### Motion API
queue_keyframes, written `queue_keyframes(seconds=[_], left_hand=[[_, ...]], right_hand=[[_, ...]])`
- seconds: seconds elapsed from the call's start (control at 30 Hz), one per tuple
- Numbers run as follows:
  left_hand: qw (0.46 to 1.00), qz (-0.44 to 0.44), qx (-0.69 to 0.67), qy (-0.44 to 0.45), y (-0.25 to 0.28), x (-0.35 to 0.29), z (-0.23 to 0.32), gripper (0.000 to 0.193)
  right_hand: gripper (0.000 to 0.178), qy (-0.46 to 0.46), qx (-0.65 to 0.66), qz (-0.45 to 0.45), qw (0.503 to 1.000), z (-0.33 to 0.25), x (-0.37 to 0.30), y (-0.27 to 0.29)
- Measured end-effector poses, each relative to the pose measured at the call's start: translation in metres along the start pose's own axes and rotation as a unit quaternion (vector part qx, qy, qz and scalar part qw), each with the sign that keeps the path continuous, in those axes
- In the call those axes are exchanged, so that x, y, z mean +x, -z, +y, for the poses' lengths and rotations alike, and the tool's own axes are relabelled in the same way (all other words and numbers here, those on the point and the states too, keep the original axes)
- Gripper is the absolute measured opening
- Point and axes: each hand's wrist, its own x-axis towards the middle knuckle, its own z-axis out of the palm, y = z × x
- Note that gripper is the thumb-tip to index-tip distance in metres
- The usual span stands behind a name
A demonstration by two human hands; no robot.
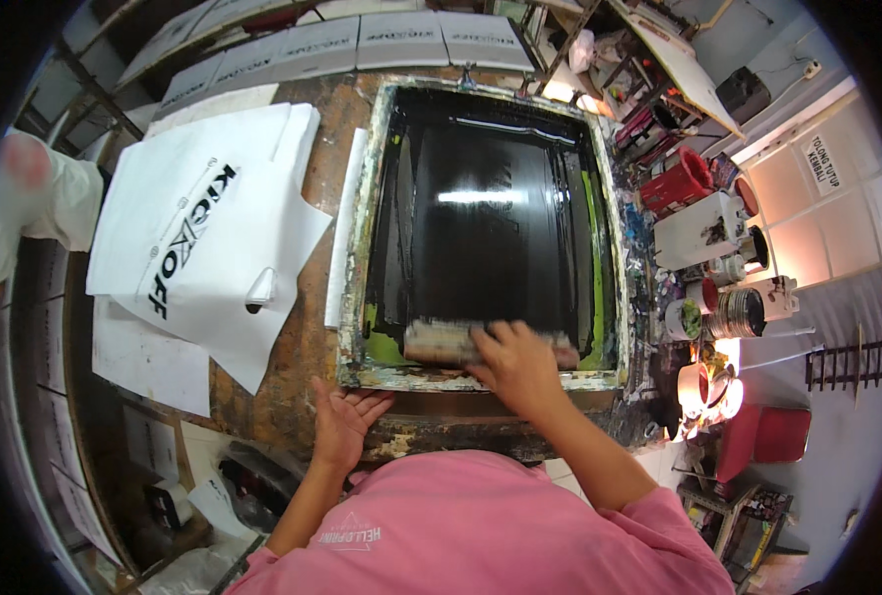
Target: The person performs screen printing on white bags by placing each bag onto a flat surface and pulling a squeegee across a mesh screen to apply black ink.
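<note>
Right hand [516,363] is closed over the squeegee [461,342] at the near end of the ink-black screen frame [491,213]. Left hand [342,421] is laid flat and open, empty, on the frame's near rail. Squeegee judged stiff, light, ink-slick; best gripped along its top handle.

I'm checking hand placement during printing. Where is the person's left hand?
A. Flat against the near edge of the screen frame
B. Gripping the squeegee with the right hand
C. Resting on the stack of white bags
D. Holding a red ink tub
A: the left hand lies open against the near edge of the screen frame, while only the right hand grips the squeegee on the black-inked mesh.
</note>
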Motion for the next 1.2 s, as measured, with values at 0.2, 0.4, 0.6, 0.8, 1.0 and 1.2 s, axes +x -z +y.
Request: queue_keyframes(seconds=[0.2,0.4,0.6,0.8,1.0,1.2], left_hand=[[1.0,-0.013,-0.01,-0.012,0.006,-0.003,-0.001,0.1],[0.996,-0.071,0.012,-0.057,0.023,0.001,-0.01,0.107],[0.974,-0.185,-0.099,-0.085,0.044,0.004,-0.018,0.106],[0.947,-0.274,-0.146,-0.081,0.058,0.013,-0.022,0.104],[0.956,-0.262,-0.095,-0.087,0.04,0.008,-0.013,0.101],[0.945,-0.3,-0.1,-0.082,0.043,0.013,-0.011,0.095]], right_hand=[[0.04,0.028,-0.052,0.077,0.995,0.088,0.125,-0.016],[0.033,0.031,-0.108,0.112,0.987,0.179,0.26,-0.012],[0.045,0.067,-0.076,0.042,0.994,0.219,0.329,0.021],[0.043,0.041,-0.104,0.072,0.991,0.195,0.295,0.003],[0.039,-0.003,-0.06,0.017,0.998,0.097,0.149,0.014],[0.041,-0.036,-0.046,-0.046,0.997,-0.011,0.008,0.05]])
